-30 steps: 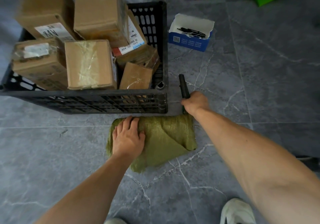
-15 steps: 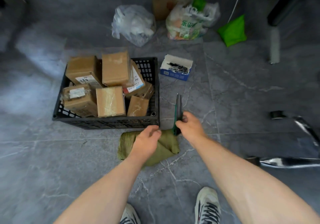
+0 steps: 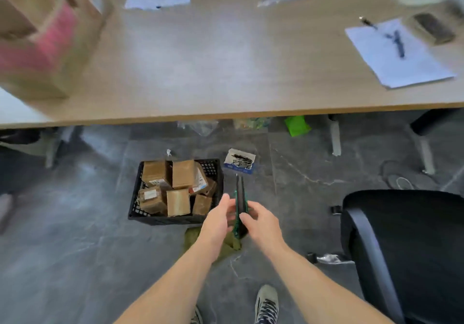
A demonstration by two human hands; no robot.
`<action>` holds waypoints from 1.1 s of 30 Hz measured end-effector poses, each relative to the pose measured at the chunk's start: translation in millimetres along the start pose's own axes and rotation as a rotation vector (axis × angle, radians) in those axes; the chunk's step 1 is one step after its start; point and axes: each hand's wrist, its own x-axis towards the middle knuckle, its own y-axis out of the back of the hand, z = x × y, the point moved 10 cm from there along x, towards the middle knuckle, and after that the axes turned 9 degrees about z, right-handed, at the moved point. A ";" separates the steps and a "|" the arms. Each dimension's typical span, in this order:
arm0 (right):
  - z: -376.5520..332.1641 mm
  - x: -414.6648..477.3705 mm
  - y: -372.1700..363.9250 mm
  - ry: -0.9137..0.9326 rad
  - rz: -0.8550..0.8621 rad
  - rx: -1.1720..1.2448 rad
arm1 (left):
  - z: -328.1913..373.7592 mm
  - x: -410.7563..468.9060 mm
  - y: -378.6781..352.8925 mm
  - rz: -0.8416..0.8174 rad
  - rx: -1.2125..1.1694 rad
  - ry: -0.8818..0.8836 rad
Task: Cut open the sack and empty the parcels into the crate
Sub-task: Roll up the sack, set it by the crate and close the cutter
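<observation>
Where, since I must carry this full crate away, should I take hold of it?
Best grip: the top rim of the black crate at its two short ends, one hand coming from each side. The cardboard parcels stand above the rim, blocking a reach from above, and the lattice walls probably give finger holes.

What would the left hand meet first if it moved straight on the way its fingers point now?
Most likely the green-and-black cutting tool that the right hand holds: the left hand, fingers straight, points toward its handle. Depth is unclear, so it might pass beside it.
</observation>
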 end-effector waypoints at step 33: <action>-245.4 -38.2 73.3 0.115 0.072 0.085 | 222.3 -69.9 36.0 -0.058 -0.091 -0.269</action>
